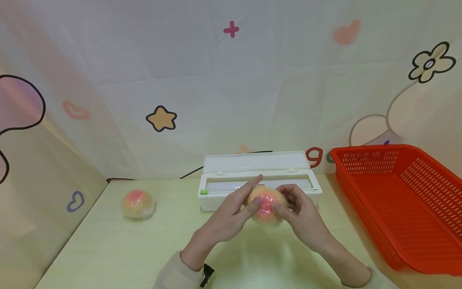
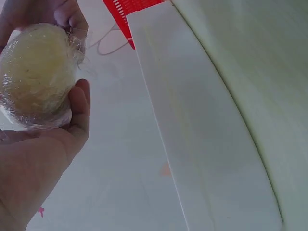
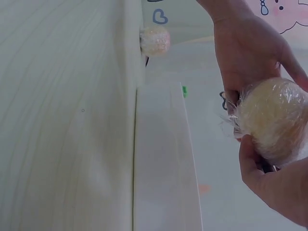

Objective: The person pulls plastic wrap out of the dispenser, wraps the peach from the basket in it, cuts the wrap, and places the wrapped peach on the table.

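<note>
Head view: left hand (image 1: 231,214) and right hand (image 1: 301,212) both gripping wrapped peach (image 1: 266,204), holding it above table (image 1: 108,249), in front of open white film dispenser (image 1: 258,176). Second wrapped peach (image 1: 138,204) lying on table, far left. Red basket (image 1: 404,200) sitting at right.

Left wrist view: fingers cupping wrapped peach (image 2: 36,77), film creasing over it; basket corner (image 2: 132,12) showing behind.

Right wrist view: thumb and fingers pinching wrapped peach (image 3: 274,118); second peach (image 3: 155,41) lying well apart.
</note>
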Demonstrator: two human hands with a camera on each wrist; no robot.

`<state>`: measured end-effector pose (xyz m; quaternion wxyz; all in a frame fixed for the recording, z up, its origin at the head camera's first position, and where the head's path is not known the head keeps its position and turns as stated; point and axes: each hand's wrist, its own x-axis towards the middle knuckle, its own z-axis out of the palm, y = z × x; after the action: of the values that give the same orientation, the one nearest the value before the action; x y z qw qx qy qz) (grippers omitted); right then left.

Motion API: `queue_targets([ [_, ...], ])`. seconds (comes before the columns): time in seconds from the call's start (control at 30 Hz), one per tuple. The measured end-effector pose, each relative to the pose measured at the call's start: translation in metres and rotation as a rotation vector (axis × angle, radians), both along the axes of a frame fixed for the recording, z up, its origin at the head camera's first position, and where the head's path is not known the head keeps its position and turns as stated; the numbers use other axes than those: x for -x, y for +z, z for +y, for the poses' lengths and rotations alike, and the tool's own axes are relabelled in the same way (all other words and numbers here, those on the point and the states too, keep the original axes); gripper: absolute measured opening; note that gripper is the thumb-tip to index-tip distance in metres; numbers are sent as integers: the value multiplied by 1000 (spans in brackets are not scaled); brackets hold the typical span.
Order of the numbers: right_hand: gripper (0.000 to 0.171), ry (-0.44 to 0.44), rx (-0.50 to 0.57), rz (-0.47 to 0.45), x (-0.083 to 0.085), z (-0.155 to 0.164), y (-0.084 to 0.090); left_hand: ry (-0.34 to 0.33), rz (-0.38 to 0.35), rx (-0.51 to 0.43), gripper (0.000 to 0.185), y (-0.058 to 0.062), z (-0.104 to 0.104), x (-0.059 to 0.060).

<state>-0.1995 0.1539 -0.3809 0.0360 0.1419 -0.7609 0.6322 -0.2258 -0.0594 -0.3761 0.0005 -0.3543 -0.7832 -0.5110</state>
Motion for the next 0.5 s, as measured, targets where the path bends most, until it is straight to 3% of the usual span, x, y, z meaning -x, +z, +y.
queue_targets([
  [0.1, 40, -43, -10, -29, 1, 0, 1, 71, -80, 13, 70, 3, -1, -1],
  [0.2, 44, -85, 1, -59, 2, 0, 2, 113, -242, -23, 66, 5, 0, -1],
  [0.3, 45, -109, 18, -66, 3, 0, 1, 69, -427, -91, 63, 5, 1, -1],
  [0.37, 45, -106, 30, -56, 2, 0, 1, 22, -511, -135, 61, 5, 2, -1],
  [0.5, 44, -98, 43, -34, 2, -1, 0, -29, -532, -199, 57, 3, 4, 0],
])
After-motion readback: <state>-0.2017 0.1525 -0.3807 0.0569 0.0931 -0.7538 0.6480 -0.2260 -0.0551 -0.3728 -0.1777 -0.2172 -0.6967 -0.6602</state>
